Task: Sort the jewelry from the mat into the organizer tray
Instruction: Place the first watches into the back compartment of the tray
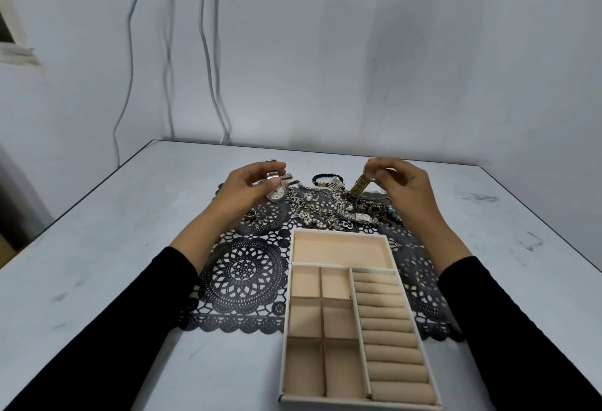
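Note:
My left hand grips a silver watch by its band, lifted just above the far left of the black lace mat. Over the mat's far right, my right hand pinches a gold watch that hangs down from my fingers. A pile of silver chains, pearls and another silver watch lies between my hands. Three small rings lie on the mat under my left wrist. The beige organizer tray sits in front, with one long compartment, several square ones and a column of ring rolls, all bare.
A dark bead bracelet lies at the mat's far edge. The grey table runs wide on both sides. Cables hang down the wall behind.

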